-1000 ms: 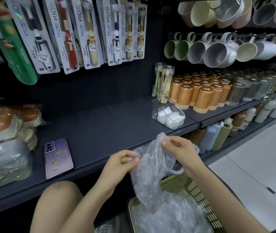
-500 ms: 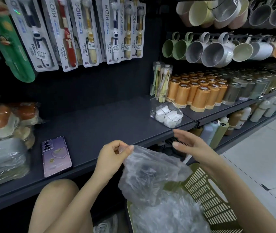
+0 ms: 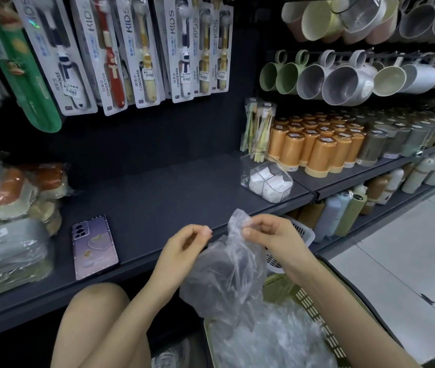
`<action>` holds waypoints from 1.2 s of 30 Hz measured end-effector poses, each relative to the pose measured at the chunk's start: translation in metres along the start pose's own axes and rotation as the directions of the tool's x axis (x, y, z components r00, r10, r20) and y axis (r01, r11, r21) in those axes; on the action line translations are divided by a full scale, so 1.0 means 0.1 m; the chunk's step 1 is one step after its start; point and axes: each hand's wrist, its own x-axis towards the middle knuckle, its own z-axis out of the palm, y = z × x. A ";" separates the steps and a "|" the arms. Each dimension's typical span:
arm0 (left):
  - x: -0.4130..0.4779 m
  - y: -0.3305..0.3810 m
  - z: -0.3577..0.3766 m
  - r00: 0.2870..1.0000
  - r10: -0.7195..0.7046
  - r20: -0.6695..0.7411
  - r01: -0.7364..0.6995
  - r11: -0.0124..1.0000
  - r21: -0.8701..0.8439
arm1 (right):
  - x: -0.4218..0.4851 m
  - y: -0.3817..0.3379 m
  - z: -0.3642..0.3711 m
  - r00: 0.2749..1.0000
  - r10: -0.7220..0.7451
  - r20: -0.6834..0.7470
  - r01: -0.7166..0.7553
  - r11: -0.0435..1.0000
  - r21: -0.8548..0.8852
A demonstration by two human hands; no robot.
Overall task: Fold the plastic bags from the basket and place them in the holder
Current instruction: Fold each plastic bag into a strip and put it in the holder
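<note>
Bags [image 3: 269, 343], clear and crumpled, heap up in the yellow-green basket [image 3: 317, 312] right below both hands, down by the person's bare knee [image 3: 97, 314]. Up from that pile hangs one clear bag [image 3: 224, 277], and the right hand [image 3: 272, 235] has it: thumb and fingertips pinch the top edge, film bunched just above them. Left hand [image 3: 184, 245] sits just beside, fingers curled, thumb on forefinger. The bag's edge reaches those fingertips, but whether they nip the film, I cannot tell. Behind the right hand peeks a white slotted basket [image 3: 302, 232]. Out left of the left hand, a purple phone [image 3: 94, 247] lies flat on the dark shelf [image 3: 171, 187]. Beyond the right hand, on that same shelf, sits the clear holder [image 3: 266, 181], divided into compartments with white folded pieces inside, well apart from the held bag. Further right stand orange canisters [image 3: 317, 147] in rows. Above them mugs [image 3: 343, 81] hang on hooks, and toothbrush packs [image 3: 144, 49] hang high above the left hand.
</note>
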 end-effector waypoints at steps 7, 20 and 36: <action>-0.09 -0.14 0.12 0.994 0.044 0.097 -0.060 0.983 0.172 | 0.00 0.06 -0.08 0.996 0.026 -0.085 -0.013 0.988 0.157; 0.06 -0.22 0.24 0.998 0.021 -0.061 -0.015 0.995 0.103 | -0.05 0.16 -0.32 0.994 0.093 0.061 -0.110 0.896 0.430; 0.19 -0.28 0.32 0.942 0.052 0.332 -0.110 0.981 0.158 | -0.11 0.10 -0.66 0.977 0.172 0.128 -0.205 0.924 0.324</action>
